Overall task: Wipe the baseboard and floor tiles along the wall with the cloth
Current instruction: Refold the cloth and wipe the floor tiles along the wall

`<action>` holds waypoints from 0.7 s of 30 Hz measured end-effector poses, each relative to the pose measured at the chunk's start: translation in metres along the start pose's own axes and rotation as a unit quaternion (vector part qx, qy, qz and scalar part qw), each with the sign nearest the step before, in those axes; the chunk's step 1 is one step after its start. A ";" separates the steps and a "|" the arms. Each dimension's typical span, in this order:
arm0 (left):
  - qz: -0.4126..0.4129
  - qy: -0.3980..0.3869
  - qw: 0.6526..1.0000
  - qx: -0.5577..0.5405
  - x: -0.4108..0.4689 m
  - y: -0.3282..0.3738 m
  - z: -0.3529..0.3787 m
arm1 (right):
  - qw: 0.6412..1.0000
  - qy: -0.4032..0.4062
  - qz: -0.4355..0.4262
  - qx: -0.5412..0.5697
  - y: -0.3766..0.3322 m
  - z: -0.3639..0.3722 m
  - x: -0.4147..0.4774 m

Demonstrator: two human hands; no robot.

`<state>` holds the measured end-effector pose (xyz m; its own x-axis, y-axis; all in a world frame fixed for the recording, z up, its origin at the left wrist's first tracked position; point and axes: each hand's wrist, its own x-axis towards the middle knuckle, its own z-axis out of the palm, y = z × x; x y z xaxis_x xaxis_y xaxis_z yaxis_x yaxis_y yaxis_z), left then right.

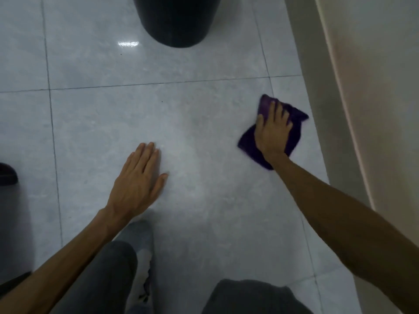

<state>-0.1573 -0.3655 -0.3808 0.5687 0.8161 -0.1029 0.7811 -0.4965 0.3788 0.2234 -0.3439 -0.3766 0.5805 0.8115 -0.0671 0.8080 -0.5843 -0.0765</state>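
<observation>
A purple cloth [249, 142] lies crumpled on the grey floor tiles [204, 123], a short way left of the pale baseboard [328, 123] that runs along the wall on the right. My right hand [273, 130] presses flat on top of the cloth, fingers spread and pointing away from me. Further left, my left hand [140, 177] rests palm-down on a bare tile with its fingers close together, holding nothing. The cloth's middle is hidden under my right hand.
A dark round bin [176, 21] stands on the tiles at the top centre. A dark object [8, 174] pokes in at the left edge. My knees in grey trousers [247, 298] and a grey-and-white shoe [142, 257] are at the bottom.
</observation>
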 end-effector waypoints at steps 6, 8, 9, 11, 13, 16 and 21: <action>0.021 -0.016 1.000 0.010 -0.011 0.009 0.001 | 0.970 -0.040 -0.238 0.009 -0.042 0.048 -0.158; 0.065 -0.021 0.997 0.024 -0.013 0.015 0.003 | 0.976 -0.071 -0.205 0.034 0.019 0.048 -0.237; 0.078 -0.021 0.996 0.022 -0.011 0.019 0.005 | 0.986 -0.073 -0.143 0.041 0.052 0.044 -0.263; 0.081 -0.014 0.996 0.016 -0.005 0.029 0.011 | 0.997 -0.073 0.010 0.039 0.099 0.030 -0.261; 0.085 -0.014 0.996 0.009 0.001 0.043 0.017 | 0.990 -0.054 0.132 0.016 0.117 0.016 -0.211; 0.094 -0.018 0.995 0.003 0.003 0.056 0.025 | 0.981 -0.008 0.193 0.024 0.091 0.004 -0.109; 0.105 -0.017 0.994 0.014 -0.002 0.054 0.022 | 0.999 0.016 -0.041 0.009 -0.002 0.041 -0.128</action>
<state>-0.1105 -0.4000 -0.3809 0.7281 0.6832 -0.0552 0.6506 -0.6635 0.3696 0.1434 -0.4470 -0.4089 0.5158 0.8562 -0.0289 0.8509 -0.5160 -0.0985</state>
